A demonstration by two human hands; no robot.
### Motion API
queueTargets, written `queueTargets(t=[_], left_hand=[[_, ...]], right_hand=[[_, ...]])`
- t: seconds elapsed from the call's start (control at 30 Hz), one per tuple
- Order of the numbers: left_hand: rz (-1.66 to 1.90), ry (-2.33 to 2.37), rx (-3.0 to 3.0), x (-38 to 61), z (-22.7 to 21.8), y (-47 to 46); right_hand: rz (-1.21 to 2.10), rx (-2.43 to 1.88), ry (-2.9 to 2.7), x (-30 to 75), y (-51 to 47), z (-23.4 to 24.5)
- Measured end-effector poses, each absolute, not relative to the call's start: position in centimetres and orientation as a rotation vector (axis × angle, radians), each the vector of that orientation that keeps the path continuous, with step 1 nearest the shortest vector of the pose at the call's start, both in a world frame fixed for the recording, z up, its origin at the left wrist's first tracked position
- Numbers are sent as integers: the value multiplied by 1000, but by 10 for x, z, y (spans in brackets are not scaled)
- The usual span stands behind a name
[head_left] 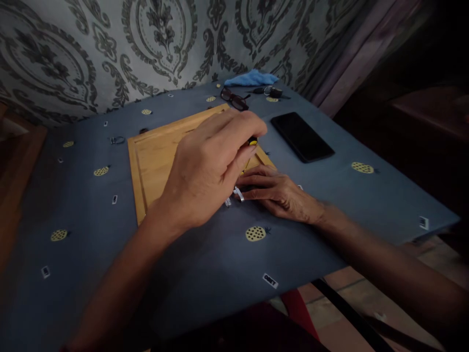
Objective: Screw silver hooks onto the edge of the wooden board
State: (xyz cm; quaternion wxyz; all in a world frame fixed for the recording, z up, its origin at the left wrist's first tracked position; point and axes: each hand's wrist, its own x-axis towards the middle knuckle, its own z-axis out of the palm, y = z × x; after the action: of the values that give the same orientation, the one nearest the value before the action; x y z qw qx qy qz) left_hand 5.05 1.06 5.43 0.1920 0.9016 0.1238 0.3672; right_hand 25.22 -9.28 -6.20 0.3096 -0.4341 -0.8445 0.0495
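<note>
My left hand (208, 166) is closed around a tool with a black-and-yellow handle (252, 141), apparently a screwdriver; most of it is hidden by my fingers. That hand is over the near right part of a wooden board (154, 164) with a raised rim, which lies flat on the table. Close beside it, my right hand (280, 193) has its fingers together at the board's near right edge. They hold a small silvery metal piece (239, 194) that sticks out below my left palm. Where the tool's tip meets the work cannot be seen.
A black phone (302, 137) lies right of the board. Behind are dark glasses (234, 99), a bunch of keys (271, 92) and a blue cloth (251, 78). A small dark loop (117, 140) is to the left. The blue tablecloth (205, 274) has pineapple prints; a patterned curtain hangs behind.
</note>
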Motion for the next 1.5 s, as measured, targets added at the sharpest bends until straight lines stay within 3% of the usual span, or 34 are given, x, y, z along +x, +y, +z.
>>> queueTargets(t=[0.37,0.7,1.13,1.5], left_hand=[[1081,346,2545,55,49,6],[897,329,2621,46,57,8],[1152,405,2671,58,34,13],[866,419,2606,47,53,8]], right_hand=[[131,-1116,-2229,254,-92,-63],[106,-1119,-2233,252,-92,-63],[99,-1110,-2227,252,-91,-63],[65,-1080,-2227,251,-91,-62]])
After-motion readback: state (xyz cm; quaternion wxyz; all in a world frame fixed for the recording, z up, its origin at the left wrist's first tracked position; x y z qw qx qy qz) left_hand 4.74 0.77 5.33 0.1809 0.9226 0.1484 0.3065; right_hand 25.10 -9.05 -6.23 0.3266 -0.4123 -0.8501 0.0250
